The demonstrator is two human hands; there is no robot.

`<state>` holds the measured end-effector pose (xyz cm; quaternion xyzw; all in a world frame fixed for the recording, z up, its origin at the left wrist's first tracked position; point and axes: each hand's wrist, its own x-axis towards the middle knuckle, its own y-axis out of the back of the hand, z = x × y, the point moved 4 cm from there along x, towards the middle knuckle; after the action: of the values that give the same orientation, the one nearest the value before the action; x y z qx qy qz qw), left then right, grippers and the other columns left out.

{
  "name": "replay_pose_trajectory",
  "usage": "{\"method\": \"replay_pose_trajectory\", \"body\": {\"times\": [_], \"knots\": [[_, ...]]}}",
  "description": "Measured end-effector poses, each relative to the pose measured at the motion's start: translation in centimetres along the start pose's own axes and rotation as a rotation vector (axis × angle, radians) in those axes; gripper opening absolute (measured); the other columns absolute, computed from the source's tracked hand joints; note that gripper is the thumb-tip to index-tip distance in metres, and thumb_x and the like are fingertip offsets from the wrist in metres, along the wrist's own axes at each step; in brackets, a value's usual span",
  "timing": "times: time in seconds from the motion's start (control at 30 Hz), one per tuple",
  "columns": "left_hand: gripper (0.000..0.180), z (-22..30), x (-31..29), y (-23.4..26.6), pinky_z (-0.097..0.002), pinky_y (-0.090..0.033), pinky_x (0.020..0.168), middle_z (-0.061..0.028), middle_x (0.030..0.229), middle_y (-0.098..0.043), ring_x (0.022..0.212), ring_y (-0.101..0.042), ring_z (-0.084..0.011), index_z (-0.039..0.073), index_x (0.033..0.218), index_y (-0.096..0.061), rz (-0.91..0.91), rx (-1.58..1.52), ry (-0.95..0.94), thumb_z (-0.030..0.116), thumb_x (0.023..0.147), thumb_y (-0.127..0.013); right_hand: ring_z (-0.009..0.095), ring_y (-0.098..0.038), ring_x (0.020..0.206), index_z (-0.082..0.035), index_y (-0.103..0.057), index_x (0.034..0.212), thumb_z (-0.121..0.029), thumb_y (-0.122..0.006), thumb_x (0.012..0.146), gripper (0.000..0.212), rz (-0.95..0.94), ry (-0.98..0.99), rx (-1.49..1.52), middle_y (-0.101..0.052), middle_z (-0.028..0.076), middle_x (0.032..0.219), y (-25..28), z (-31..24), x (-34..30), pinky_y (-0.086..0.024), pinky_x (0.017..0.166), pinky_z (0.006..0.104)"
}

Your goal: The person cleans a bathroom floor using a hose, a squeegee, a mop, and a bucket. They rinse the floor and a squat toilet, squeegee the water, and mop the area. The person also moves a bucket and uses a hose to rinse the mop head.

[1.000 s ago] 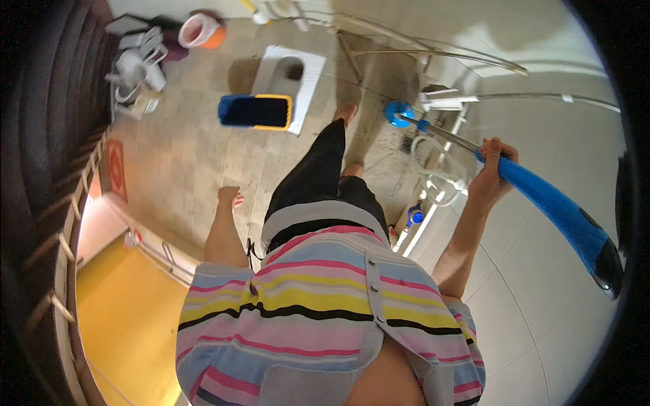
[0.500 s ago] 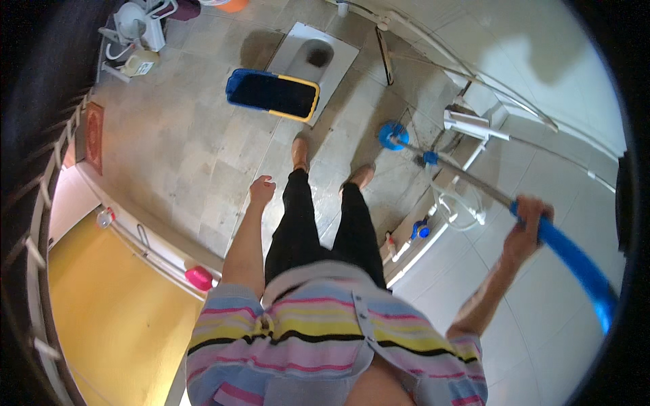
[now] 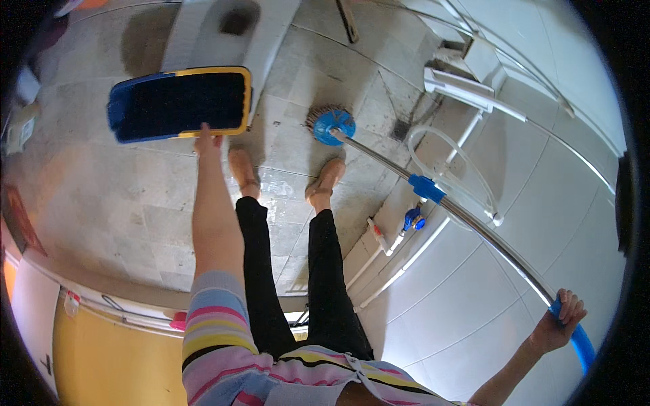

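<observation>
My right hand is closed around the blue grip of a long mop at the right. The pole runs down and left to a round blue head with a short brownish fringe, on or just over the floor by my right foot. My left arm reaches forward, and my left hand is at the near edge of a rectangular bucket with a blue and yellow rim and a dark inside. One finger stretches over the rim; the others are mostly hidden. Whether this hand touches the bucket I cannot tell.
A squat toilet is set in the tiled floor beyond the bucket. White pipes, a clear hose and a blue water meter line the right wall. A floor drain lies near the mop head. A yellow panel is at lower left.
My left hand has moved forward from beside my leg to the bucket's edge. My right hand has lowered with the mop, whose head has shifted left. The view has moved nearer the floor.
</observation>
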<state>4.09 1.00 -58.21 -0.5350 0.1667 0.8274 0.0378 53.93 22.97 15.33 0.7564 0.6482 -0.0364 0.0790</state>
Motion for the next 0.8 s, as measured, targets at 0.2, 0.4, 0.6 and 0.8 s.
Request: {"method": "replay_pose_trajectory", "body": {"times": [0.2, 0.4, 0.6, 0.8], "knots": [[0.023, 3.3, 4.8, 3.0, -0.0258, -0.043, 0.041, -0.0093, 0.078, -0.059, 0.056, -0.056, -0.0176, 0.009, 0.104, -0.050, -0.237, 0.034, -0.149, 0.005, 0.084, -0.060, 0.015, -0.031, 0.060, -0.012, -0.037, 0.067, -0.013, -0.048, 0.095, 0.030, 0.015, -0.059, 0.142, -0.028, 0.000, 0.061, -0.1, 1.2, 1.4, -0.034, 0.074, 0.0325], [0.035, 5.3, -2.1, 5.6, -0.0221, -0.040, 0.044, -0.0034, 0.088, -0.060, 0.065, -0.056, -0.0123, 0.010, 0.111, -0.055, -0.129, 0.289, -0.274, 0.009, 0.078, -0.066, 0.015, -0.032, 0.062, -0.010, -0.041, 0.070, -0.016, -0.051, 0.094, 0.026, -0.015, -0.004, 0.184, -0.030, 0.001, 0.061, -0.2, 0.6, 1.3, -0.033, 0.078, 0.0330], [0.048, 4.0, -14.2, 5.1, -0.0368, -0.051, 0.064, -0.0120, 0.091, -0.064, 0.072, -0.062, -0.0302, 0.005, 0.120, -0.051, -0.107, 1.029, -1.004, 0.011, 0.075, -0.065, 0.015, -0.034, 0.062, -0.013, -0.040, 0.064, -0.018, -0.062, 0.085, 0.031, 0.052, 0.178, 0.144, -0.032, 0.001, 0.060, 3.5, -4.6, 0.4, -0.033, 0.082, 0.0316], [0.048, -0.1, -28.6, -4.8, -0.0426, -0.049, 0.085, -0.0180, 0.108, -0.056, 0.097, -0.058, -0.0403, 0.004, 0.115, -0.044, -0.170, 1.540, -1.234, 0.009, 0.072, -0.065, 0.018, -0.036, 0.057, -0.015, -0.036, 0.056, -0.003, -0.057, 0.066, 0.027, 0.096, 0.387, 0.363, -0.034, 0.002, 0.053, 9.9, -10.7, -1.1, -0.033, 0.076, 0.0370]]}}
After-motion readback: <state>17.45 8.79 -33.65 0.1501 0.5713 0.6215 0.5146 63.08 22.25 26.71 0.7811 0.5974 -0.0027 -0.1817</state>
